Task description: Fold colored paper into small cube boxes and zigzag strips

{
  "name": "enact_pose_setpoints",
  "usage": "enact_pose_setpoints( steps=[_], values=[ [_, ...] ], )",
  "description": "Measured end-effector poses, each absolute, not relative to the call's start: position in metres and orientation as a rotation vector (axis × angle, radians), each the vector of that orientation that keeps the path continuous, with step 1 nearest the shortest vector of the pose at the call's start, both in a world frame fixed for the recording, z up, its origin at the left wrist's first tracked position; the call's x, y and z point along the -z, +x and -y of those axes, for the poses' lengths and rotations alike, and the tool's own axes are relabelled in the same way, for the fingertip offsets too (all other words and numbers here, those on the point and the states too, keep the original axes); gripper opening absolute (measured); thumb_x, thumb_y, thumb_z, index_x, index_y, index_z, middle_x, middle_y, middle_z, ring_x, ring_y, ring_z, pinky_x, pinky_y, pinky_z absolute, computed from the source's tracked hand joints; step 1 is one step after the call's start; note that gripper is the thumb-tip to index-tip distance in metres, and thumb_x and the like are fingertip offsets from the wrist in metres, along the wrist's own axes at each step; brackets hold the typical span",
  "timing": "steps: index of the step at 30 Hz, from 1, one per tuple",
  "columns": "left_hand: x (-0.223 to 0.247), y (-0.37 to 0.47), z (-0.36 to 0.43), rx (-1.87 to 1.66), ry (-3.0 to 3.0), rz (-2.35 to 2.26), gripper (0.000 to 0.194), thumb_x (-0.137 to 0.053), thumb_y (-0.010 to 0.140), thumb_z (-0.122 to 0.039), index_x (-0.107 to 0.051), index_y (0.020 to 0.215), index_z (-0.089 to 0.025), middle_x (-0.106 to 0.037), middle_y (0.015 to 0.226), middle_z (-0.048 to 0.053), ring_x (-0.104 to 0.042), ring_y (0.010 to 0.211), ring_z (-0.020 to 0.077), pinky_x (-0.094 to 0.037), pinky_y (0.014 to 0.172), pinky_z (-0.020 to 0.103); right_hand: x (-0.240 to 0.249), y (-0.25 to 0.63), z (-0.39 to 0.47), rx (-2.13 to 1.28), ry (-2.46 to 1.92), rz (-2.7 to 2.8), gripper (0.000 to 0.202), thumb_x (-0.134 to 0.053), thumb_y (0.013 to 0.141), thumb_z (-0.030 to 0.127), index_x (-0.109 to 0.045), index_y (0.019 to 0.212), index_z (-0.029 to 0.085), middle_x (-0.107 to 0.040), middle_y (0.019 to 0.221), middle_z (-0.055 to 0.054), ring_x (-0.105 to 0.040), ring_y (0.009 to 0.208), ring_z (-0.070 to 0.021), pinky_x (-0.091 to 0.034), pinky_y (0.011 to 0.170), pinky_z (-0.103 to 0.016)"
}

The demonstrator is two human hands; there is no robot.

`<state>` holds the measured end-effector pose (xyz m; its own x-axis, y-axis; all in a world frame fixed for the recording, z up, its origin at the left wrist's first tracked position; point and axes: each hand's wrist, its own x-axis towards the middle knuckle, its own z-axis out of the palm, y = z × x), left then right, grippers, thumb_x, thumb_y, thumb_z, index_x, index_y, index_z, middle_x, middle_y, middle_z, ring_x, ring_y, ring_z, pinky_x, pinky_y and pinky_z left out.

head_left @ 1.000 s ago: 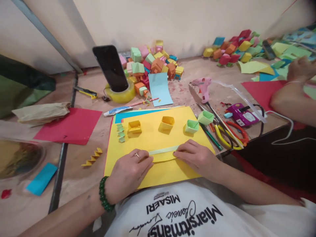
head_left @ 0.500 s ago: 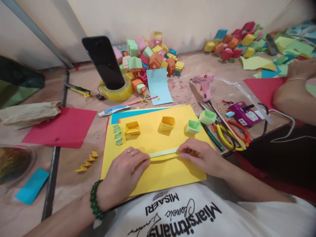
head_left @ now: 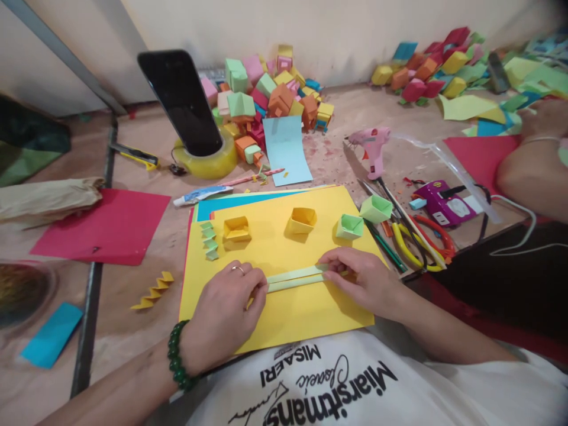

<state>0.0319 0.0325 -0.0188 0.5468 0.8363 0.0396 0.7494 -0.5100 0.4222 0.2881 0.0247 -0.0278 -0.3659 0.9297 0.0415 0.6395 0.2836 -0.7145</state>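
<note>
A long, narrow pale green paper strip (head_left: 296,278) stretches between my two hands, low over a large yellow sheet (head_left: 284,322). My left hand (head_left: 231,299), with a ring and a green bead bracelet, pinches the strip's left end. The right end is pinched by my right hand (head_left: 355,278). Beyond the strip stand two small yellow open boxes (head_left: 236,229), (head_left: 303,220) and a green open box (head_left: 349,226). Another green box (head_left: 376,209) rests at the sheet's right edge. A folded green zigzag strip (head_left: 209,241) lies at the sheet's left.
A phone (head_left: 181,100) leans in a tape roll (head_left: 208,160). Behind are heaped paper blocks (head_left: 279,97). On the right are a pink glue gun (head_left: 373,148), yellow-handled pliers (head_left: 408,245), a purple power socket (head_left: 444,203) and another person's arm (head_left: 532,171). Red paper (head_left: 110,225) lies left.
The strip's near face, which showed yellow, now shows pale green with a lengthwise line. My left fingers have curled in more around its end. The whole view has shifted slightly.
</note>
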Motion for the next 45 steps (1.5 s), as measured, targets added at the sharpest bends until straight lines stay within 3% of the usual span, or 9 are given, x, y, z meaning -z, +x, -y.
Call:
enact_pose_setpoints(
  steps=[11, 21, 26, 32, 39, 45],
  values=[
    [0.017, 0.031, -0.033, -0.298, 2.376, -1.333, 0.009, -0.046, 0.083, -0.016, -0.053, 0.085, -0.021, -0.057, 0.065, -0.001, -0.055, 0.064, 0.0181, -0.036, 0.054, 0.027, 0.035, 0.285, -0.020, -0.693, -1.421, 2.128, 0.013, -0.051, 0.083, 0.017, -0.055, 0.095, 0.019, -0.063, 0.074, -0.001, -0.061, 0.065, -0.0136, -0.050, 0.060, -0.026],
    [0.022, 0.029, -0.031, -0.283, 2.596, -1.261, 0.023, -0.043, 0.088, -0.015, -0.059, 0.103, -0.020, -0.057, 0.075, 0.003, -0.053, 0.071, 0.0199, -0.040, 0.064, 0.031, 0.037, 0.282, -0.012, -0.463, -1.479, 2.221, 0.014, -0.046, 0.086, 0.017, -0.051, 0.099, 0.018, -0.058, 0.090, -0.007, -0.058, 0.080, -0.0191, -0.049, 0.063, -0.029],
    [0.021, 0.025, -0.034, -0.253, 2.832, -0.960, 0.045, -0.045, 0.087, -0.010, -0.053, 0.125, -0.033, -0.055, 0.091, 0.005, -0.049, 0.078, 0.0188, -0.039, 0.073, 0.033, 0.029, 0.277, -0.010, -0.080, -1.415, 2.328, 0.012, -0.047, 0.087, 0.017, -0.058, 0.091, 0.020, -0.057, 0.086, -0.007, -0.051, 0.079, -0.0196, -0.042, 0.065, -0.030],
    [0.013, 0.028, -0.035, -0.107, 2.917, -0.843, 0.036, -0.052, 0.085, -0.016, -0.057, 0.118, -0.030, -0.054, 0.085, 0.005, -0.047, 0.076, 0.0205, -0.035, 0.073, 0.036, 0.032, 0.277, -0.012, 0.241, -0.954, 2.596, 0.026, -0.041, 0.094, 0.014, -0.065, 0.086, 0.019, -0.061, 0.075, -0.005, -0.044, 0.074, -0.0182, -0.032, 0.065, -0.034],
    [0.017, 0.030, -0.036, -0.126, 2.917, -0.834, 0.037, -0.046, 0.088, -0.012, -0.056, 0.119, -0.029, -0.055, 0.082, 0.004, -0.047, 0.074, 0.0204, -0.032, 0.074, 0.037, 0.027, 0.286, -0.013, 0.266, -0.844, 2.714, 0.030, -0.038, 0.095, 0.011, -0.064, 0.080, 0.015, -0.062, 0.079, -0.006, -0.045, 0.074, -0.0185, -0.031, 0.066, -0.034],
    [0.010, 0.034, -0.035, -0.051, 2.946, -0.835, 0.037, -0.045, 0.088, -0.011, -0.055, 0.120, -0.027, -0.055, 0.082, 0.005, -0.048, 0.075, 0.0211, -0.034, 0.075, 0.038, 0.023, 0.282, -0.013, 0.280, -0.783, 2.764, 0.025, -0.040, 0.093, 0.010, -0.064, 0.099, 0.012, -0.062, 0.078, -0.006, -0.046, 0.073, -0.0190, -0.033, 0.067, -0.033]
  ],
)
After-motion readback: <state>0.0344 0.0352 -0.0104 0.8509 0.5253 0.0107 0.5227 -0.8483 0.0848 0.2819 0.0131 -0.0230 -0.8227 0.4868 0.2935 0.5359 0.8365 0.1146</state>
